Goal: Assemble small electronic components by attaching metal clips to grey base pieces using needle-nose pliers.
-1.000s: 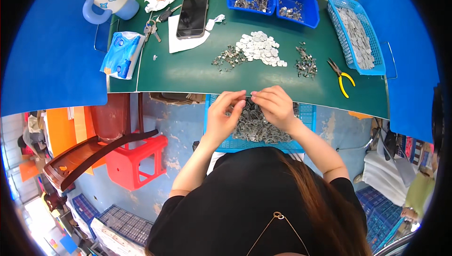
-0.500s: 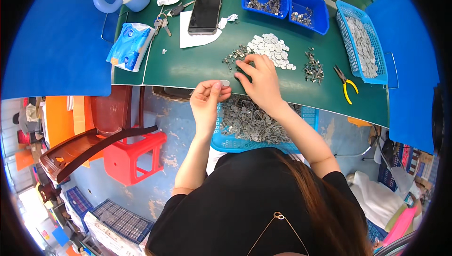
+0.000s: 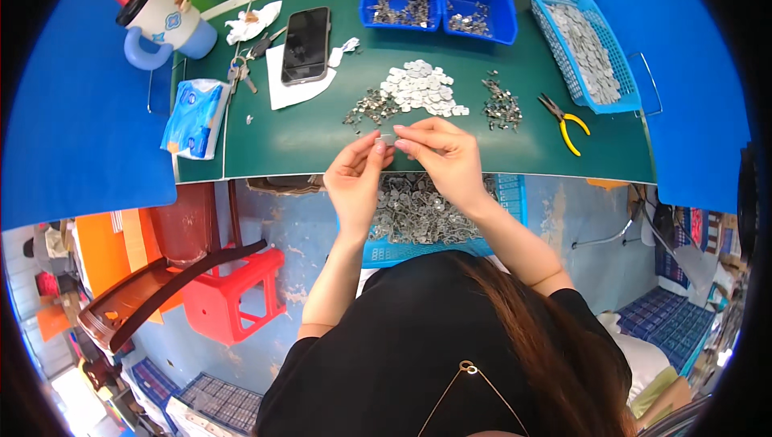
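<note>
My left hand point(image 3: 355, 178) pinches a small flat whitish plate point(image 3: 387, 139) between thumb and fingertips, just above the table's near edge. Meeting it from the right, my right hand point(image 3: 449, 160) has thumb and forefinger closed at the plate's other side. Whatever small part sits in those fingertips is too tiny to make out. Beyond the hands lie a heap of similar whitish plates point(image 3: 420, 87) and, left of it, a pile of small metal clips point(image 3: 371, 107). Another clip pile point(image 3: 503, 107) is farther right.
Yellow-handled pliers point(image 3: 574, 135) and a light-blue basket point(image 3: 560, 53) of plates stand at right. Two joined blue bins point(image 3: 441, 3) hold metal parts. At left are a phone point(image 3: 306, 45), keys point(image 3: 240, 73), tissue pack point(image 3: 193, 119) and mug point(image 3: 165, 23). Below the edge sits a blue basket point(image 3: 388, 254) of metal pieces.
My right hand has come away from the clip pile, back to the plate in my left hand. The view has shifted, so the table's things appear farther left.
</note>
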### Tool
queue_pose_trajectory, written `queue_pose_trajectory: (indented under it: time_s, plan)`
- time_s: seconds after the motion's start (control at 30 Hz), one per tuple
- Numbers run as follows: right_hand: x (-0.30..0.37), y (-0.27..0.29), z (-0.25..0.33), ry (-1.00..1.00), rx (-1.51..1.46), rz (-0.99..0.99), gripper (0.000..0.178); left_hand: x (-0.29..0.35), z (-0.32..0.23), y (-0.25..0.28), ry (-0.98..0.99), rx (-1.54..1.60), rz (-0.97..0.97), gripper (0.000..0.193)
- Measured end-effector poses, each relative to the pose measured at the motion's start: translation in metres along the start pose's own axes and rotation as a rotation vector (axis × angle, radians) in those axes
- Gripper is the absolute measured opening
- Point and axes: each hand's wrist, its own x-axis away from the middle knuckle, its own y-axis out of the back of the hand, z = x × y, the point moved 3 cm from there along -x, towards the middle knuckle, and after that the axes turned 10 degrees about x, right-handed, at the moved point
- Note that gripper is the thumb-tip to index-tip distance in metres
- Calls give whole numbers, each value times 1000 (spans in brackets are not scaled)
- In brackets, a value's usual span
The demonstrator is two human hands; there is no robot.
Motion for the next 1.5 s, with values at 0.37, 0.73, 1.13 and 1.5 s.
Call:
queue_pose_trajectory:
  time_s: [0.37, 0.73, 1.13, 1.5]
  plan:
    - [13, 30, -15, -87, -261, -164, 16, 6, 14, -44, -55, -88, 170, 25]
    - [13, 39, -7, 76, 35, -256, 14, 10, 18, -49, -121, -139, 184, 26]
    - [16, 45, -1, 60, 66, -190, 17, 15, 13, -56, -295, -317, 232, 27]
    - [21, 41, -26, -108, -347, -138, 11, 20, 22, -57, -22, 30, 197, 26]
